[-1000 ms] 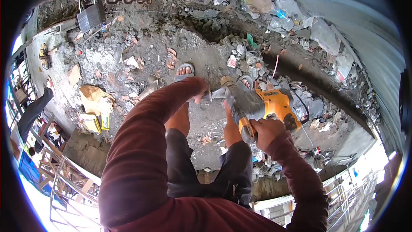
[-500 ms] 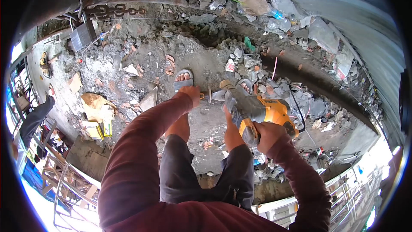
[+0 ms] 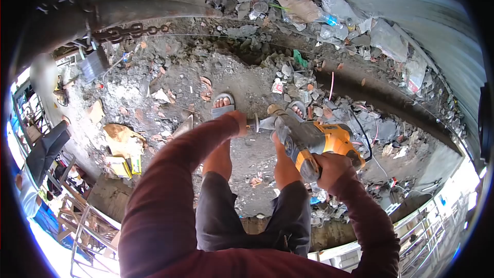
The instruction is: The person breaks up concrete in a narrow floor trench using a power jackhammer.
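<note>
My right hand (image 3: 333,171) is closed around the rear handle of an orange and grey demolition hammer (image 3: 334,138), held between and in front of my legs. Its nose points left, ending in a round metal collar (image 3: 257,122). My left hand (image 3: 239,123) is closed around the bit just beyond that collar. My sleeve and knuckles hide most of the bit. A black power cord (image 3: 368,144) loops from the tool's right end. Beneath my hands are my feet in grey sandals (image 3: 223,107) on broken, dusty ground.
Rubble and litter lie around, with a yellow box (image 3: 119,167) at left and plastic bottles (image 3: 331,19) at the back. A trench (image 3: 381,90) runs to the right. A heavy chain (image 3: 123,32) hangs at upper left. A metal wall (image 3: 417,10) curves behind. Another person's leg (image 3: 46,144) shows at far left.
The whole view has shifted slightly, with the ground appearing a little lower and to the right. Both hands keep their grip on the demolition hammer and its bit.
</note>
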Tool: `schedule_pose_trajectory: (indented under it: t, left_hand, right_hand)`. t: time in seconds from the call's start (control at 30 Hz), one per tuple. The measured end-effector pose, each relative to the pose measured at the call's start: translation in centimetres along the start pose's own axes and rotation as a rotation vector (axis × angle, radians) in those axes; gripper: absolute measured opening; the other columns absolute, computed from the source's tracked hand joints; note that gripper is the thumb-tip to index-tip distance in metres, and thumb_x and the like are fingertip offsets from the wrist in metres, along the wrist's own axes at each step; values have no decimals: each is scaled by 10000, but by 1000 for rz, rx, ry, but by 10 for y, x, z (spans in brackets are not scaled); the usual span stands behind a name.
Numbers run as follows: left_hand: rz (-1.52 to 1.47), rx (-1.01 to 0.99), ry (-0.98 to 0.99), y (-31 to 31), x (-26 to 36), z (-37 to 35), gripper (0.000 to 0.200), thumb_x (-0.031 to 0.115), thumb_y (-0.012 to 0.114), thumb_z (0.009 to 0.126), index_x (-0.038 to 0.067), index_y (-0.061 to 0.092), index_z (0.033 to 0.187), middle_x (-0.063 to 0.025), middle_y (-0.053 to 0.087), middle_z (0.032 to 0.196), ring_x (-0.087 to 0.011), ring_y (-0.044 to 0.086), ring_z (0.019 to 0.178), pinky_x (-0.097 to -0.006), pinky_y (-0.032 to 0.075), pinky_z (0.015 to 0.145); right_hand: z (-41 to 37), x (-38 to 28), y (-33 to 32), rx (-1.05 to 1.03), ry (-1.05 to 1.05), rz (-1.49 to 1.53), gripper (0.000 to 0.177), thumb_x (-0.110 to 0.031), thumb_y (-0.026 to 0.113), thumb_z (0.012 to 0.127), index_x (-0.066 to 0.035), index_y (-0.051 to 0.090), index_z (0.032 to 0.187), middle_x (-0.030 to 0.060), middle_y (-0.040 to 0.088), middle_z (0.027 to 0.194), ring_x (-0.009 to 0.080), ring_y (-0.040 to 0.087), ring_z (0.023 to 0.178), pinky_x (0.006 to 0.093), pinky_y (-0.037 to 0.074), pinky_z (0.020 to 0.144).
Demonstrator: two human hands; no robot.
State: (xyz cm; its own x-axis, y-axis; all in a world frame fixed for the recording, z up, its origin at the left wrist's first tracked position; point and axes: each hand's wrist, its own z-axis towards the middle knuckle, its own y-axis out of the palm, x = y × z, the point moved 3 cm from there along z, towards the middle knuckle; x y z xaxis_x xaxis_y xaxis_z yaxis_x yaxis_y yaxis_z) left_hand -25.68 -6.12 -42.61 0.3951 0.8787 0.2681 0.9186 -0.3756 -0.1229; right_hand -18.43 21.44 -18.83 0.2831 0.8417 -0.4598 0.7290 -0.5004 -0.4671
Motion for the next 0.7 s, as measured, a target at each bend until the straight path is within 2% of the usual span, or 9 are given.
schedule_pose_trajectory:
  t: [0.1,0.17,0.2,0.27,0.33,0.5,0.57,0.63,0.7]
  left_hand:
    - [-196,142,-61,31,-8,8,371,208,639,820,24,747,1123,-283,681,1235,-446,600,1272,-545,445,1092]
    - [-143,102,-134,30,8,-23,337,178,609,852,61,747,1137,-243,704,1224,-382,667,1195,-497,517,1012]
    - [118,458,-117,6,20,-56,327,186,608,860,71,741,1136,-234,713,1202,-375,686,1154,-491,526,992]
    - [367,745,-92,3,39,-90,317,194,606,868,81,734,1136,-225,721,1181,-369,705,1114,-485,535,972]
    - [-173,214,-41,17,37,-64,311,231,620,872,93,717,1133,-214,735,1126,-375,721,1049,-487,548,937]
    - [-190,249,-31,-17,51,-25,305,259,643,881,88,706,1126,-211,738,1101,-374,721,1034,-483,562,896]
    - [-197,285,-30,-32,47,0,309,261,648,885,84,712,1130,-208,739,1111,-367,722,1048,-477,567,892]
    - [-125,167,-108,-44,40,29,367,292,647,917,90,707,1218,-173,726,1202,-320,695,1152,-431,556,961]
    - [-114,196,-154,-48,36,60,373,283,660,907,98,710,1228,-161,724,1219,-312,687,1171,-421,552,974]
  right_hand:
    - [-13,-5,6,-16,8,-3,281,-205,701,818,-147,710,1093,114,695,849,352,700,815,463,556,756]
    - [-31,-5,6,-68,-9,-54,311,-184,688,821,-149,699,1129,127,697,875,360,700,845,475,557,794]
    - [-45,-9,-6,-68,-15,-91,336,-176,688,819,-139,682,1153,111,697,865,352,701,837,476,562,803]
    - [-69,-25,-31,38,-89,-108,343,-135,700,783,-96,677,1123,112,683,830,341,684,780,464,541,734]
    - [-83,-28,-36,51,-97,-93,377,-122,697,768,-77,671,1142,105,684,836,339,677,766,458,536,721]
    - [-62,1,-36,130,-169,-217,434,-159,664,774,-70,645,1198,64,668,863,280,670,770,429,517,700]
    - [-28,13,-43,76,-144,-225,442,-128,674,763,-59,644,1198,84,683,874,310,675,778,440,531,730]
    - [14,30,-39,105,-169,-217,349,-141,666,778,-81,665,1122,98,695,854,325,689,787,453,543,745]
    - [41,44,-37,84,-102,-269,288,-155,661,787,-91,673,1067,104,700,851,325,698,794,455,549,744]
